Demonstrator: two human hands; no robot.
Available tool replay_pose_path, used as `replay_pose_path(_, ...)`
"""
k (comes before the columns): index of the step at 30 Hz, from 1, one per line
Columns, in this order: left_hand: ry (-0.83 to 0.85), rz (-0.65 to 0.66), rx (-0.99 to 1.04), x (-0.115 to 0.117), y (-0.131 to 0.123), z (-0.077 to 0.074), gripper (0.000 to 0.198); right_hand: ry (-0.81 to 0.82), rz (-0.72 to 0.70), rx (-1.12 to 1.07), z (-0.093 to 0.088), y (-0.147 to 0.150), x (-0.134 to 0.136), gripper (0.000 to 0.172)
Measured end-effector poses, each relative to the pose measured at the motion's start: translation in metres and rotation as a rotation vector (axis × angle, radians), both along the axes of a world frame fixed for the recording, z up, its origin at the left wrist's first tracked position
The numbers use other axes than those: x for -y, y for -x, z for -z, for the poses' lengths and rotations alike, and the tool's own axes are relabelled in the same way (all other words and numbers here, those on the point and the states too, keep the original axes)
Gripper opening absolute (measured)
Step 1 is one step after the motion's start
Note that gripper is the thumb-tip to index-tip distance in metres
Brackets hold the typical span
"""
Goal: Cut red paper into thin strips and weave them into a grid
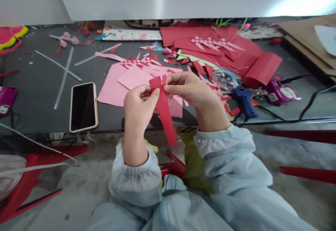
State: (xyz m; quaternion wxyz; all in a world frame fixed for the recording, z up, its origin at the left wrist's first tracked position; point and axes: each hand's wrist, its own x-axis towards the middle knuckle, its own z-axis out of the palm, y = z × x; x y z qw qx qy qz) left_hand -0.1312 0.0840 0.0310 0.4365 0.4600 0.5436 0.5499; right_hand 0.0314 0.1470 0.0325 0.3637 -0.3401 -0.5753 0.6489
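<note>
A long red paper strip (167, 124) hangs down over the table's front edge, held near its upper end by both hands. My left hand (140, 106) pinches it between thumb and fingers from the left. On the other side, my right hand (187, 87) is closed with thumb and fingertips at a narrow split piece at the strip's top right. Behind the hands lie pink paper sheets (112, 85), and just beyond them are several woven red-and-pink paper pieces (138, 62).
A phone (83, 106) lies left on the dark table (31, 84), near crossed clear glue sticks (65, 70). Red paper sheets (223, 52) spread at the back right. A blue glue gun (244, 103) and a purple box (280, 91) with cables sit at right.
</note>
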Motion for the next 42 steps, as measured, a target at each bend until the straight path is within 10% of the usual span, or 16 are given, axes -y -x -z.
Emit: replay_pose_path(42, 0.005, 0.0, -0.021, 0.0003, -0.0015, 0.0003, 0.013, -0.013, 0.03, 0.042, -0.0024, 0.0016, -0.0008, 0.028)
